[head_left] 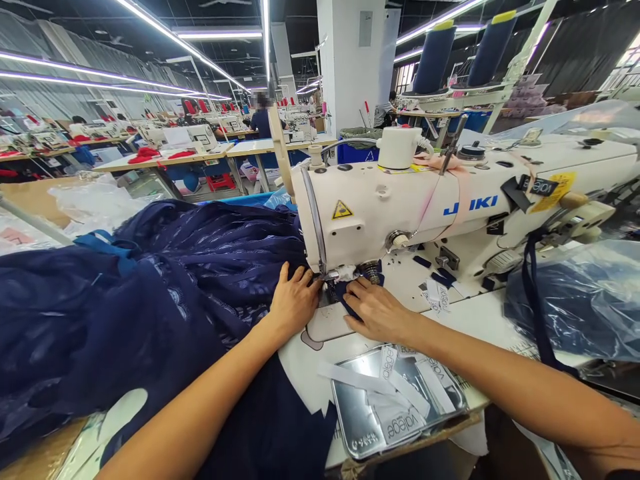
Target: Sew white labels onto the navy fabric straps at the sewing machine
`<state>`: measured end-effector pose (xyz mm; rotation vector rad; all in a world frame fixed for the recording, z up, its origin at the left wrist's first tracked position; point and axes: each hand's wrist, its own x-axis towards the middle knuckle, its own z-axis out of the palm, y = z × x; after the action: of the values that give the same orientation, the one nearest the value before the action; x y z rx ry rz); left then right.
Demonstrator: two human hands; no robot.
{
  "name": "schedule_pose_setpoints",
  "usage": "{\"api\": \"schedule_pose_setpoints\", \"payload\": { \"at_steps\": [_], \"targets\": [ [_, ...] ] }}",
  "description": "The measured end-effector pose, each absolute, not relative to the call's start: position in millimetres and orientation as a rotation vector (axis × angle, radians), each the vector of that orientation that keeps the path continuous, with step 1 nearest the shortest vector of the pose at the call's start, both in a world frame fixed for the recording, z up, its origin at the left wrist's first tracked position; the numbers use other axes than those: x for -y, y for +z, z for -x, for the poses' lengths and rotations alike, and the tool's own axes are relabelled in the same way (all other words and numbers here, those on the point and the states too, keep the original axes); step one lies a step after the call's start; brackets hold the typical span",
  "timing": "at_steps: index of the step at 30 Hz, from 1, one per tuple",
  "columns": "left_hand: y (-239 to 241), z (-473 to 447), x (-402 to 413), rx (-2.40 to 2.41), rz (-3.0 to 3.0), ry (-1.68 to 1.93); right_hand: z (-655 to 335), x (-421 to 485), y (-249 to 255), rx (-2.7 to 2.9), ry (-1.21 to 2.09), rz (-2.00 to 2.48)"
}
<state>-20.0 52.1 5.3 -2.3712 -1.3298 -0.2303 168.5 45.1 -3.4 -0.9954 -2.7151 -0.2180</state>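
My left hand (pixel 296 298) is at the left side of the presser foot (pixel 330 290), its fingers bent onto the edge of a large bunch of navy fabric (pixel 200 260); the thumb is hidden. Just right of the needle area, my right hand (pixel 375 308) has its fingers and thumb closed on a small navy piece of the fabric (pixel 351 300) on the machine bed. Both hands work under the head of a white sewing machine (pixel 350 207). The needle itself is too small to make out.
A metal tray (pixel 357 437) with several white printed labels lies in front of my right forearm. Dark scraps (pixel 443 277) and loose labels (pixel 436 295) rest behind the right hand. A plastic-wrapped navy bundle (pixel 580 300) is at right; thread cones (pixel 434 60) stand behind. A person (pixel 261 120) sits farther back.
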Motion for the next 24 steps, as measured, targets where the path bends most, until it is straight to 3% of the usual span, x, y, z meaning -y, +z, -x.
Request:
{"api": "schedule_pose_setpoints", "payload": {
  "at_steps": [24],
  "targets": [
    [-6.7, 18.3, -68.8, 1.392, 2.357, -0.306, -156.8, -43.1, -11.2, 2.682, -0.305, 1.051]
  ]
}}
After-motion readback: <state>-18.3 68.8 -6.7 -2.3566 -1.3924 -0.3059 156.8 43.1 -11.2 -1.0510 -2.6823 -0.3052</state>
